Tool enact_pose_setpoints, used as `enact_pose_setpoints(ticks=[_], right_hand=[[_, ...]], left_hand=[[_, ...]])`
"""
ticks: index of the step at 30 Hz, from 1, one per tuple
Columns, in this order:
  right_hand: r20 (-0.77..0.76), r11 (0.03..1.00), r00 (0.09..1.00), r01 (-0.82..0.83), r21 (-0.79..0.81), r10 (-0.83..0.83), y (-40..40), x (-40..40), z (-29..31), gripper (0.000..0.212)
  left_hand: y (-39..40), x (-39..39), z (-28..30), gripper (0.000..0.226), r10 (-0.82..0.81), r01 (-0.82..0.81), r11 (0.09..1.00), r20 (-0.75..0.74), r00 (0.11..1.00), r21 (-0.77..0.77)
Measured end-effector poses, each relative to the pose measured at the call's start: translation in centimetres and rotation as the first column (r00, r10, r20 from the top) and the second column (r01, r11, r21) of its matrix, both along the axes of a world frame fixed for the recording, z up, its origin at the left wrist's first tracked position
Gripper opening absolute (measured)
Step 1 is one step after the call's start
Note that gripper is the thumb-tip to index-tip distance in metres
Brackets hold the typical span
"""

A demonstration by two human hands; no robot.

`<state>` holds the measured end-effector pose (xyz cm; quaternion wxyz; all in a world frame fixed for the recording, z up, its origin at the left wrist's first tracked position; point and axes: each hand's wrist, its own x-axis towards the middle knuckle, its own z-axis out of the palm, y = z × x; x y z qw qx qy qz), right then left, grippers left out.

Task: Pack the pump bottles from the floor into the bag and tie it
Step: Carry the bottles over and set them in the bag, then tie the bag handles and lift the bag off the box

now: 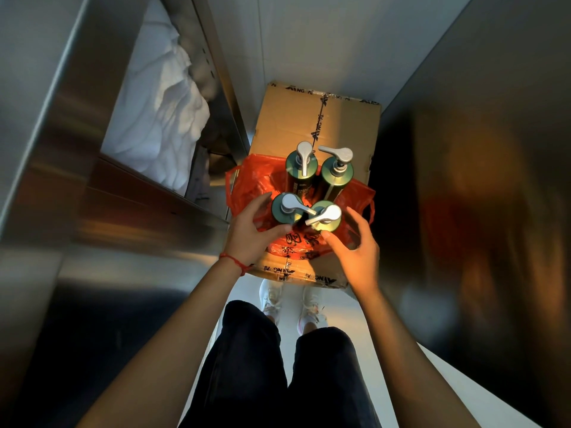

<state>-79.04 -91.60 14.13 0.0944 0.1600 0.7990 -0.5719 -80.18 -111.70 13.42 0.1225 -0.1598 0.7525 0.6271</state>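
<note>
Several dark green pump bottles with silver pump heads stand upright inside an open red plastic bag (247, 183) that rests on a cardboard box (290, 118). The two far bottles (301, 163) (336, 171) stand side by side. My left hand (250, 233) touches the side of the near left bottle (285, 210), fingers curled around it. My right hand (355, 242) hovers by the near right bottle (326, 216), fingers spread, thumb tip near its base. The bag's handles lie loose at the sides.
The taped box fills the narrow floor between a steel cabinet (123, 211) on the left and a dark steel wall (463, 180) on the right. White linen (160, 112) lies in the left shelf. My white shoes (290, 301) stand just before the box.
</note>
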Motion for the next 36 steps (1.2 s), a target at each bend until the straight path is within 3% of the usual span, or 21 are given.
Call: enact_pose_setpoints(ticks=[6,10,15,19,24,30,36], right_hand=[[0.019,0.973,0.975,0.22,-0.072,-0.22,2.6,0.4,-0.6,0.043],[0.084,0.936,0.933,0.352,-0.018,-0.35,3.6,-0.8,-2.9,0.04],[0.15,0.908,0.896,0.417,0.04,-0.418,4.1,-2.0,-6.0,0.042],[0.194,0.892,0.871,0.45,0.051,-0.451,4.1,-3.1,-7.6,0.042],[0.258,0.847,0.815,0.531,0.025,-0.519,4.1,-3.8,-8.5,0.045],[0.306,0.817,0.779,0.576,-0.005,-0.547,4.1,-4.7,-8.8,0.045],[0.32,0.806,0.771,0.59,-0.036,-0.55,4.2,-5.2,-9.1,0.039]], left_hand=[[-2.3,1.1,-0.9,0.048,0.251,-0.254,0.966,0.062,0.966,0.044],[-3.2,0.6,-2.9,0.036,0.462,-0.46,0.887,0.081,0.883,-0.039],[-4.0,-0.8,-4.9,0.034,0.611,-0.601,0.784,0.025,0.791,-0.152],[-4.8,-2.2,-5.5,0.041,0.609,-0.589,0.772,0.011,0.793,-0.24],[-4.9,-3.8,-5.6,0.049,0.589,-0.568,0.807,0.142,0.796,-0.163],[-4.7,-5.2,-5.8,0.054,0.567,-0.549,0.824,0.178,0.804,-0.142],[-5.5,-6.8,-6.4,0.021,0.578,-0.537,0.811,0.167,0.799,-0.234]])
